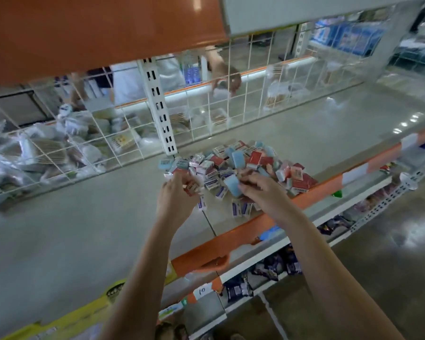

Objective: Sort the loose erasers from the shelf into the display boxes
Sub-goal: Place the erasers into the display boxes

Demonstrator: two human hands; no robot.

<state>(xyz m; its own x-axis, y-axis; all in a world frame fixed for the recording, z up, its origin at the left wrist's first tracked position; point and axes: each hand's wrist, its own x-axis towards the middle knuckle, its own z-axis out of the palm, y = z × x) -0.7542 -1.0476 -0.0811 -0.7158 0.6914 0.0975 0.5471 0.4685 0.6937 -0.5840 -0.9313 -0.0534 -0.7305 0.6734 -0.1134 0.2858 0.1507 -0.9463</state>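
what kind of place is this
Most likely a shop aisle, perhaps stationery. A pile of packaged erasers lies on a metal shelf with price-label strips on its edge, and a wire grid back panel shows more stocked goods behind.

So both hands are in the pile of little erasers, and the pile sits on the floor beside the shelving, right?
Not quite. Both hands, the left hand and the right hand, are in the pile of erasers, but the pile lies on the grey shelf, near its orange front edge, not on the floor. The head view shows this.
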